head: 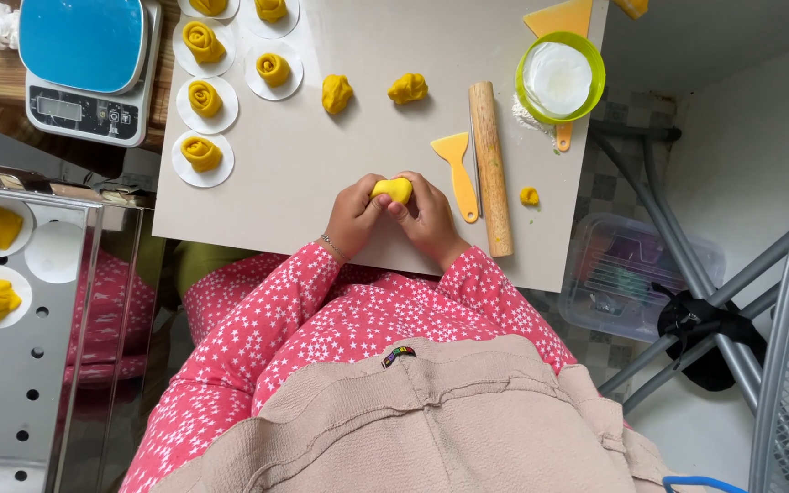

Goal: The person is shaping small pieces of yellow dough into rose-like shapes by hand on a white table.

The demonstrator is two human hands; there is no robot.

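Both my hands meet near the front edge of a pale work board (303,173), pinching one small yellow dough piece (393,189) between the fingertips. My left hand (353,217), with a thin bracelet at the wrist, grips its left side. On the other side, my right hand (428,219) holds it too. Pink star-patterned sleeves cover both arms. Two loose yellow dough lumps (337,93) (408,88) lie farther back on the board.
Several rose-shaped dough rolls on white paper rounds (202,153) line the board's left side. A wooden rolling pin (490,169), a yellow scraper (457,160), a dough crumb (529,195) and a green flour bowl (560,78) sit right. A blue scale (89,64) and a perforated metal tray (11,365) stand left.
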